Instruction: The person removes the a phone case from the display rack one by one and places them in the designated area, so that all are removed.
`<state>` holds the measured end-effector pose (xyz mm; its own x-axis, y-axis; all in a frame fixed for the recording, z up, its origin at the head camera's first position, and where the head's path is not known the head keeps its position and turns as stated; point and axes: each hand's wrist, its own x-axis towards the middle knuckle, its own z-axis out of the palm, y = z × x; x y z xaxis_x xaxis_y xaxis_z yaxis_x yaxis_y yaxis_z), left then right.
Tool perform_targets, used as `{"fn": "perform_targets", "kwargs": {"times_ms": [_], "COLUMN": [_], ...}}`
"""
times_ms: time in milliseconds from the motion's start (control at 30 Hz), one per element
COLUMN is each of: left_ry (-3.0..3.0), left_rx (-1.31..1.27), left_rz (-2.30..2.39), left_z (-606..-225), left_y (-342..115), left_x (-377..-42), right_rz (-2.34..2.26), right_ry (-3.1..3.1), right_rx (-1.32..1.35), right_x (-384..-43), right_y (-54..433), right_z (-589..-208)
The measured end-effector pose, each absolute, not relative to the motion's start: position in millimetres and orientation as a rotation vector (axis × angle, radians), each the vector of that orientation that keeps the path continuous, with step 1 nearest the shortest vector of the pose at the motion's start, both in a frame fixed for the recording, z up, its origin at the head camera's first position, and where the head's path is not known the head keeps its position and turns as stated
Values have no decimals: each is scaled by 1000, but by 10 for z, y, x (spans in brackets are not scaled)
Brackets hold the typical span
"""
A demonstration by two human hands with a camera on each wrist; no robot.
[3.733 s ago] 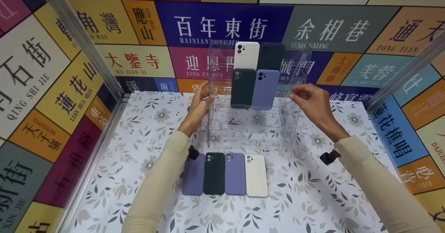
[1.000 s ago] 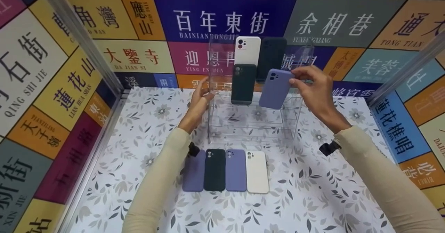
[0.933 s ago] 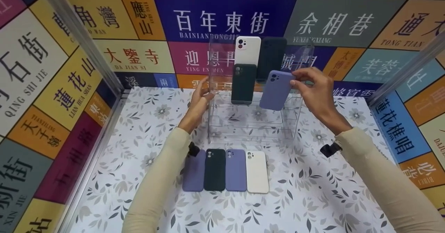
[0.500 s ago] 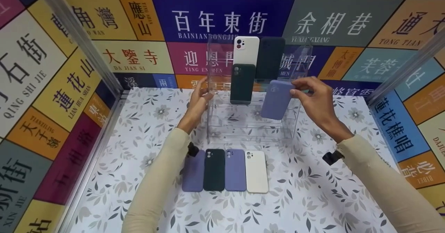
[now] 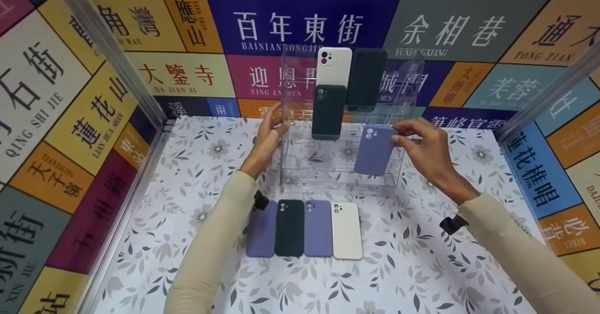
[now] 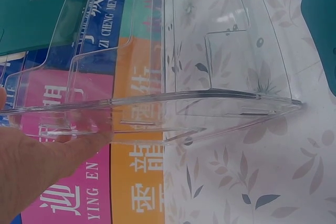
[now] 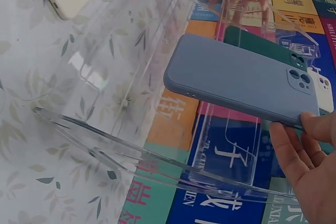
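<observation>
Between thumb and fingers, my right hand (image 5: 424, 147) pinches the upper right edge of a purple phone case (image 5: 375, 150), camera holes at the top. The case hangs slightly tilted in front of the right side of a clear tiered display stand (image 5: 282, 164). Seen in the right wrist view, the case (image 7: 231, 74) is apart from the shelves behind it. My left hand (image 5: 267, 143) holds the stand's left side panel (image 6: 210, 95), thumb at the front edge. On the upper tiers stand a white case (image 5: 333, 70), a dark case (image 5: 368, 77) and a dark green case (image 5: 328, 112).
Before the stand, a row lies flat on the flowered tabletop (image 5: 398, 257): a purple case (image 5: 260, 232), a dark green case (image 5: 289, 229), another purple case (image 5: 318, 229) and a white case (image 5: 347, 232). Sign-printed walls (image 5: 300, 23) enclose the back and sides.
My right hand has lifted the purple case from its slot beside the dark green one, then brought it lower and slightly right. My left hand stays at the stand's side.
</observation>
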<state>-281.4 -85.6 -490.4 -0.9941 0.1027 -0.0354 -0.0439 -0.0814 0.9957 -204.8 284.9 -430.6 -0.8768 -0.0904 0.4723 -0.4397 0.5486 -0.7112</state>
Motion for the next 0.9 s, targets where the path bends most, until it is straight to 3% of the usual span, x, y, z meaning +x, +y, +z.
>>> {"fn": "perform_targets", "kwargs": {"times_ms": [900], "left_ry": [2082], "left_rx": [63], "left_rz": [2233], "left_z": [-4902], "left_y": [-841], "left_x": [-2814], "right_rz": [1275], "right_ry": [-2484], "right_rx": [393], "right_x": [-1735], "right_y": [3154], "right_z": [-4743]}}
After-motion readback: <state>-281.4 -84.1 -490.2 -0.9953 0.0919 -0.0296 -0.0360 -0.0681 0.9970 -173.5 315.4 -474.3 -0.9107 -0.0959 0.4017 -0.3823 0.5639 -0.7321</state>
